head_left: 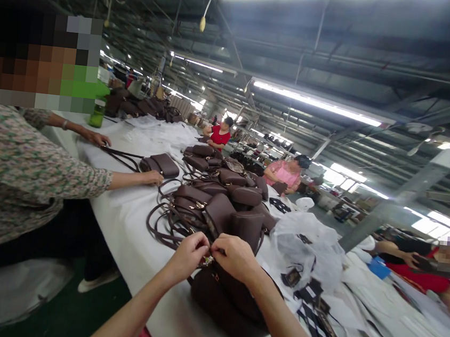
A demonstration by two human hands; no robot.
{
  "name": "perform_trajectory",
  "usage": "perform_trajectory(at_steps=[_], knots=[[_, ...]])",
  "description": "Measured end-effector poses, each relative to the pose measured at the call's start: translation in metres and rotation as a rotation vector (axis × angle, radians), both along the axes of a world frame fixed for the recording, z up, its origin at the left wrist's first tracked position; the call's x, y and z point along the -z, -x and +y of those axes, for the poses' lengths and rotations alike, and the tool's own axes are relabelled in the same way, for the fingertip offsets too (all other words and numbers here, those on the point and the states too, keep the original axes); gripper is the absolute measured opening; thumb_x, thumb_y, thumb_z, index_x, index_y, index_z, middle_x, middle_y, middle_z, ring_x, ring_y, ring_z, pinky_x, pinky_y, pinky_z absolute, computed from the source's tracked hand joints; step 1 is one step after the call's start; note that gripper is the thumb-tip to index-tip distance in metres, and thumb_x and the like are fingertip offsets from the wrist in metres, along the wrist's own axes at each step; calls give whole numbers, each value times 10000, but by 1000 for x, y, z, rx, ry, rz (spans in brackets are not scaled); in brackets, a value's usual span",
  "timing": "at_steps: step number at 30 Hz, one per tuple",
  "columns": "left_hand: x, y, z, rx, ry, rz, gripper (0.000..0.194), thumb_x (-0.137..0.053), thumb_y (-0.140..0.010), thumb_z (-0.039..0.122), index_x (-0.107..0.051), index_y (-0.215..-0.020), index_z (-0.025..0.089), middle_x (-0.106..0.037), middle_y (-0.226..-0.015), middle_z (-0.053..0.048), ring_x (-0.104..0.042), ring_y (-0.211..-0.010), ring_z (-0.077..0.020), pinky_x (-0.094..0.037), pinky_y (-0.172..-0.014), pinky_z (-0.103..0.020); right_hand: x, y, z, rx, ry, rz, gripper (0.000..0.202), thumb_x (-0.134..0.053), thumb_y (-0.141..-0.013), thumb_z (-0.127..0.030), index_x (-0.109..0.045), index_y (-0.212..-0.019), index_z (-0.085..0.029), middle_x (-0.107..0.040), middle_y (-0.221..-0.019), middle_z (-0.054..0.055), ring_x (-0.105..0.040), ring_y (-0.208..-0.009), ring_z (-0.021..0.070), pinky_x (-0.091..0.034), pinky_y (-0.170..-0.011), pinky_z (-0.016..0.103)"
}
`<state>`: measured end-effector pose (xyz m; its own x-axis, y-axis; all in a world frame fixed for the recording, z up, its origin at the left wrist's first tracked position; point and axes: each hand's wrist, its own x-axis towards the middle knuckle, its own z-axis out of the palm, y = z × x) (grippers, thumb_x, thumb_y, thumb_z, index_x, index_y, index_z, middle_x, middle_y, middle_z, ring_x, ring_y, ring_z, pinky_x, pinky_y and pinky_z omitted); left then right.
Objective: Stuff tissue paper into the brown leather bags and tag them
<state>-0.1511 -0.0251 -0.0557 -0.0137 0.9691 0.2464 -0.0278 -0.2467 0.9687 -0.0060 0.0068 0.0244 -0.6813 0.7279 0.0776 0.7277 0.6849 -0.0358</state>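
- The left hand [189, 256] and right hand [235, 258] meet above a brown bag [230, 311], probably because the work there is too fine for one hand.
- Both sets of fingers are bent in and pinching something small at the bag's top, beside a metal fitting [208, 261]; the exact piece is hidden.
- The bag sits on the near end of the table [129, 241], between the person's forearms, which likely keeps its top within easy reach.
- A pile of brown bags [225, 201] lies just beyond, straps looped towards the left, seemingly gathered to be close by.
- Black tags [315, 301] lie to the right of the bag, near a heap of clear plastic [308, 236].
- On the left, a co-worker [26, 180] has one hand at another bag [161, 165] and the other at its straps, apparently to stretch them out.
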Motion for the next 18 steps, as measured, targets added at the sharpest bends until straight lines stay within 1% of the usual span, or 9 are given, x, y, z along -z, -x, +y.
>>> perform_trajectory(at_steps=[3, 10, 14, 18], knots=[[3, -4, 3, 16, 47, -91, 41, -506, -714, 233, -508, -703, 194, -536, -638, 27, -546, -588, -145, -452, -579, -263, 1, -2, 1, 2, 17, 5, 188, -547, -827, -176, -707, -748, -238, -672, -835, -5, -610, -782, 124, -298, -579, 226], [5, -6, 8, 27, 90, -161, 43, -538, -703, 216, -526, -682, 180, -549, -623, 28, -568, -574, -134, -452, -556, -243, 1, -4, 1, -12, 33, 59, 188, -542, -820, -179, -701, -730, -226, -669, -807, -3, -594, -746, 121, -287, -574, 225], [8, -7, 8, 38, 101, -233, 68, -580, -703, 230, -545, -688, 174, -559, -607, 32, -557, -566, -121, -444, -558, -232, 1, -3, 1, 15, 22, 62, 192, -539, -803, -169, -705, -721, -223, -678, -801, 5, -591, -732, 126, -285, -571, 230], [17, -12, 9, 44, 67, -335, 150, -681, -626, 199, -577, -729, 164, -573, -634, 35, -538, -585, -105, -431, -576, -216, 3, -5, 2, 32, 24, 74, 180, -552, -783, -171, -714, -730, -231, -686, -808, 0, -594, -742, 130, -300, -582, 228]])
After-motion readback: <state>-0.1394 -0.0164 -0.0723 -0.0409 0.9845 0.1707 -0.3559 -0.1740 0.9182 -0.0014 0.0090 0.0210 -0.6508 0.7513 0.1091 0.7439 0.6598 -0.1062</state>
